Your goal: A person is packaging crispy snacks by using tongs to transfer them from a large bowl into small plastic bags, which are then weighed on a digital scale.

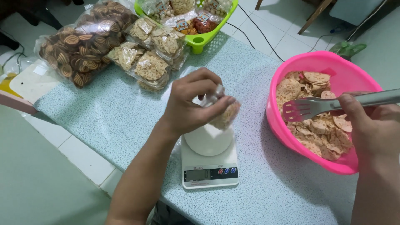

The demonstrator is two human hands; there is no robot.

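Note:
My left hand point(189, 102) grips the gathered top of a small clear bag of crackers point(225, 114), held just above the round plate of a white kitchen scale point(209, 160). My right hand point(373, 125) holds metal tongs point(316, 106) whose slotted tips hover over the flat round crackers point(318, 131) in a pink plastic bowl point(310, 66). The bowl stands to the right of the scale on a speckled pale blue table point(125, 112).
Several sealed bags of crackers point(152, 66) lie behind the scale. A big bag of brown spiral snacks point(81, 43) lies at the far left. A green basket point(200, 39) with more snack bags stands at the back edge. Tiled floor and cables lie beyond.

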